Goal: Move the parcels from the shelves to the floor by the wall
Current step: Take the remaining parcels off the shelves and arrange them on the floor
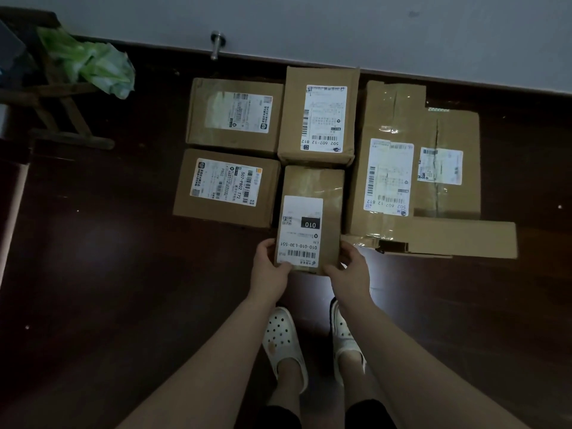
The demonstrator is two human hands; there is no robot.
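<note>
Several brown cardboard parcels with white labels lie on the dark floor by the white wall [340, 32]. A narrow parcel [312, 187] marked "010" stands nearest me. My left hand [270, 269] grips its near left corner, thumb on the label. My right hand [351, 269] holds its near right corner. To its left lies a labelled parcel [227, 188], with another parcel [235, 114] behind that one. Behind the narrow parcel sits a taller parcel [320, 117]. A large flat taped parcel [418, 171] lies on the right.
A metal door stop [217, 43] juts from the skirting. A wooden stand [58, 113] with a green plastic bag [93, 63] on it is at the back left. My feet in white clogs [284, 342] are just behind the narrow parcel. Dark floor [108, 258] stretches left.
</note>
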